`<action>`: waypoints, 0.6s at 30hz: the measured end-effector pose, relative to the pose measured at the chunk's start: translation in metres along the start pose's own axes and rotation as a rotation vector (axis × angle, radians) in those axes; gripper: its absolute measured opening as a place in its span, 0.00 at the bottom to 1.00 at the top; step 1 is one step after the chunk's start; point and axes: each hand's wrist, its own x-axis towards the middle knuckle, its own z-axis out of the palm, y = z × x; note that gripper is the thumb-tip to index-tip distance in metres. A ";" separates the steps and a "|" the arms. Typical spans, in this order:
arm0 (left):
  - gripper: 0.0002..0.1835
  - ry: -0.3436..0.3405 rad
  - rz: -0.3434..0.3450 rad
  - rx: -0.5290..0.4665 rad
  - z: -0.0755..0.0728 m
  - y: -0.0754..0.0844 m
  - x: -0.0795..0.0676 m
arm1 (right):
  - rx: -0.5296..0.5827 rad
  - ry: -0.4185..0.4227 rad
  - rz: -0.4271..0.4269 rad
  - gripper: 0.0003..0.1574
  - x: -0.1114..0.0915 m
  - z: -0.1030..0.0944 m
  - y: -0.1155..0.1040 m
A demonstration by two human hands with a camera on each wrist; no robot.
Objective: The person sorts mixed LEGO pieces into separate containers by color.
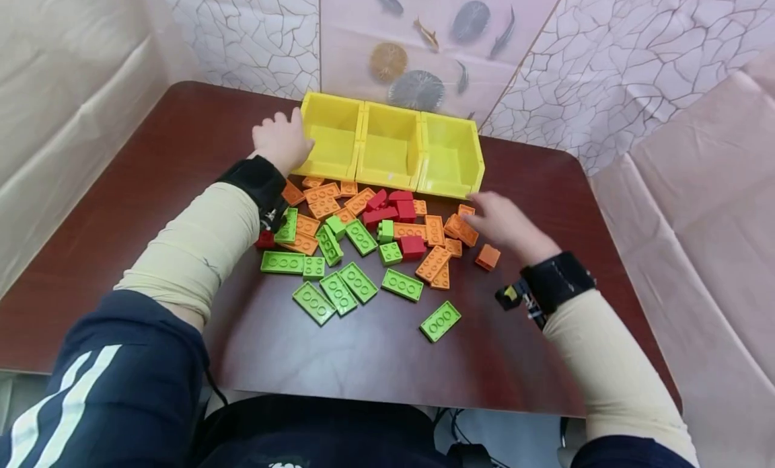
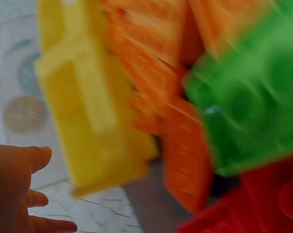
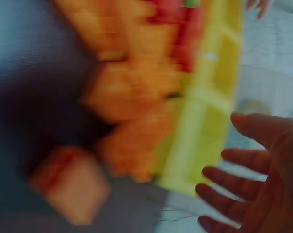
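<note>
My left hand (image 1: 281, 140) is at the left end of a yellow three-compartment bin (image 1: 419, 152), holding nothing. The left wrist view shows its thumb and fingers extended and spread. On the other side, my right hand (image 1: 504, 220) hovers just right of some orange bricks (image 1: 461, 230), fingers spread and nothing gripped; the right wrist view is blurred. A lone orange brick (image 1: 487, 257) lies below it. In front of the bin, orange, red and green toy bricks are spread in a loose pile, with red bricks (image 1: 380, 216) in the middle and green bricks (image 1: 357, 283) nearer my body.
The bin stands at the back of the dark red-brown table (image 1: 254, 347), close to the patterned wall covering (image 1: 387, 44). One green brick (image 1: 440, 321) lies apart from the others toward the front edge. Pale cloth (image 1: 696, 206) hangs along the sides.
</note>
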 end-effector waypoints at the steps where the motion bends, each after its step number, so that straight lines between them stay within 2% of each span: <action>1: 0.39 -0.012 -0.007 -0.007 0.005 -0.006 0.002 | 0.003 -0.014 -0.014 0.36 -0.002 0.011 0.003; 4: 0.38 -0.039 -0.021 -0.017 0.017 -0.018 0.009 | -0.001 -0.028 -0.064 0.36 -0.005 0.037 0.007; 8: 0.36 -0.056 -0.019 0.005 0.024 -0.029 0.015 | -0.016 0.007 -0.091 0.37 -0.003 0.056 0.004; 13: 0.38 -0.051 0.012 -0.025 0.025 -0.038 0.021 | -0.044 0.064 -0.081 0.36 0.003 0.064 0.001; 18: 0.35 -0.085 0.007 -0.149 0.018 -0.040 0.020 | -0.071 0.102 -0.094 0.34 0.008 0.058 0.000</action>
